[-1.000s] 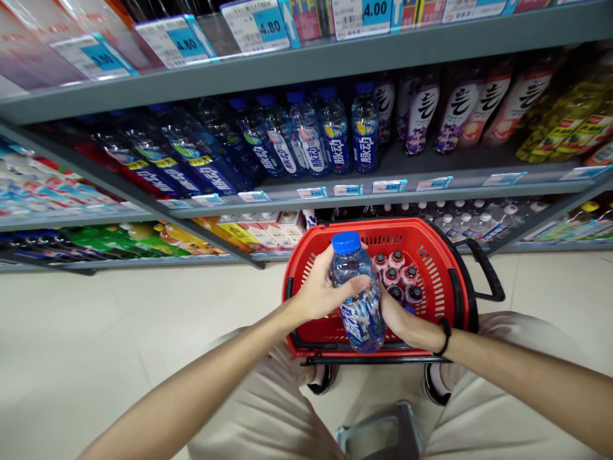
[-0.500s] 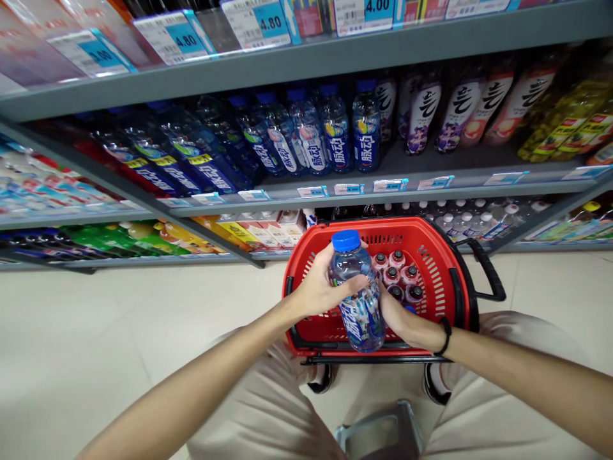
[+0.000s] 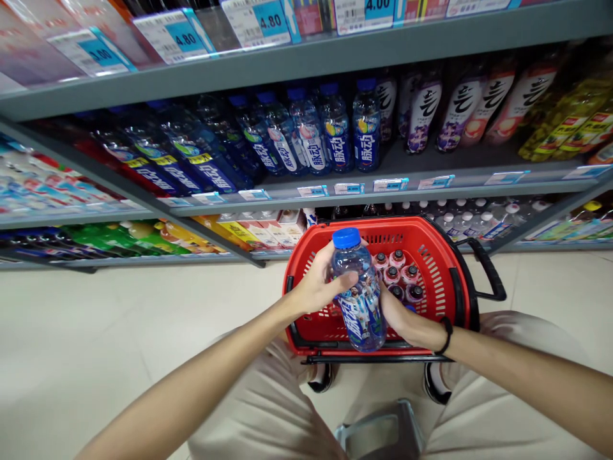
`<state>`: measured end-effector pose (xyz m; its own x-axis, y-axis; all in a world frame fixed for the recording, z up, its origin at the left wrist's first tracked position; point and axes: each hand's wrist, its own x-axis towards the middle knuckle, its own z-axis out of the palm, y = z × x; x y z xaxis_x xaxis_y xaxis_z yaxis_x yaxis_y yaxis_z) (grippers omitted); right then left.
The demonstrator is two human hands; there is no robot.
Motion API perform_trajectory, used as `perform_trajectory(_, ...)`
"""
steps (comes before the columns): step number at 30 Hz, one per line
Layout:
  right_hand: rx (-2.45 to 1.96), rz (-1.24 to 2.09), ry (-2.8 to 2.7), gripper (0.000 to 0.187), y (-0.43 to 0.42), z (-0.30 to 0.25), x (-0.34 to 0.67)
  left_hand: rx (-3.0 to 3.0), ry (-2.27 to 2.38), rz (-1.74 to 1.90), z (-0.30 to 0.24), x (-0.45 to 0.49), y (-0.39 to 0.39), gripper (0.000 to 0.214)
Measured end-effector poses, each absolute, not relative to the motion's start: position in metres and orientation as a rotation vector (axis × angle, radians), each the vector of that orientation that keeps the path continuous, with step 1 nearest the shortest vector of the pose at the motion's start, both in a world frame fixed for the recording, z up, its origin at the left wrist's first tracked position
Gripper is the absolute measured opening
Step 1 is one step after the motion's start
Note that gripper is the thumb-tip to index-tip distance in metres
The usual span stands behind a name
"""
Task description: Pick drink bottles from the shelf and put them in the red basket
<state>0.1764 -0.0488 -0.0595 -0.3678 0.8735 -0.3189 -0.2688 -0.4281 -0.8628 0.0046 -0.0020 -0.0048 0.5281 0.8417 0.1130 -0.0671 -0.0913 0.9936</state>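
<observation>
I hold a clear drink bottle with a blue cap and a blue label above a red shopping basket. My left hand wraps round its upper part, thumb across the front. My right hand grips the lower part from behind, mostly hidden by the bottle. Several pink-capped bottles stand inside the basket just behind the held one.
The basket stands on the pale tiled floor in front of my knees, its black handle folded to the right. Grey shelves ahead carry rows of blue-capped bottles, purple-labelled bottles and cartons below. A metal stool edge shows between my legs.
The bottle has turned slightly in my hands, and my left thumb has shifted a little lower across its front. The basket and shelves are unchanged.
</observation>
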Motion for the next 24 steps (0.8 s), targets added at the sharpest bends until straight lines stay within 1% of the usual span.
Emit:
perform_trajectory(9,-1.090,1.877,-0.929,0.058,-0.049,-0.061,0.177,1.445,0.689,0.880,-0.002,0.006,-0.002,0.063)
perform_trajectory(17,-1.017,1.878,-0.969,0.057,-0.049,-0.062,0.177,1.469,0.679,0.887,-0.005,0.005,-0.002,0.061)
perform_trajectory(24,-1.047,1.854,-0.985,0.061,-0.047,-0.071,0.176,1.518,0.703,0.902,-0.005,0.008,-0.004,0.059)
